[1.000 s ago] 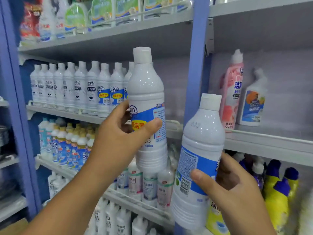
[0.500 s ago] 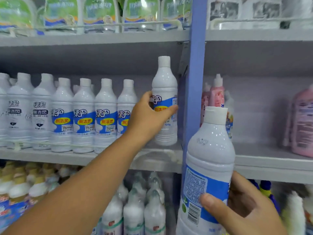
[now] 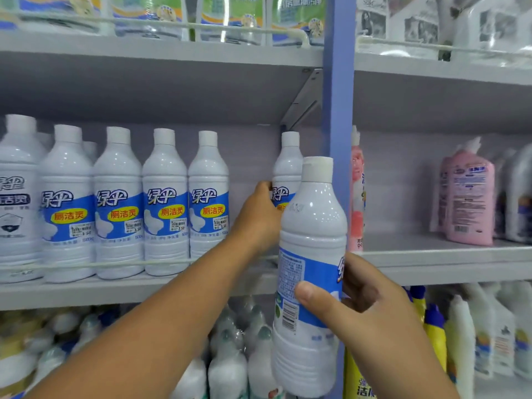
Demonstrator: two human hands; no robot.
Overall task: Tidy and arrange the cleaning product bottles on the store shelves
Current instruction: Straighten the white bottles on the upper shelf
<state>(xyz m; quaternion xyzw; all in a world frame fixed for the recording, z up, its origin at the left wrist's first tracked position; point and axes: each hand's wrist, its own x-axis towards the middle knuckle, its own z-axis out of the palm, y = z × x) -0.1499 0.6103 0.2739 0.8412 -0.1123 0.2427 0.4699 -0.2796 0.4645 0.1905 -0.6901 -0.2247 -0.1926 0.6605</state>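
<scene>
Reaching forward with the arm outstretched, the left hand [image 3: 259, 217] grips a white bottle [image 3: 286, 174] standing upright on the shelf [image 3: 115, 292] beside the blue post [image 3: 338, 110]. Nearer the camera, the right hand [image 3: 365, 309] wraps thumb and fingers around a second white bottle [image 3: 311, 272], upright before the post.

Upright white bottle [image 3: 288, 168] with blue label, shelf's right end, mid-frame; a second white bottle [image 3: 312, 254] held lower centre-right, barcode facing.

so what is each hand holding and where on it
Left hand holds a white bottle on the shelf by its labelled middle. Right hand holds another white bottle around its blue label.
</scene>
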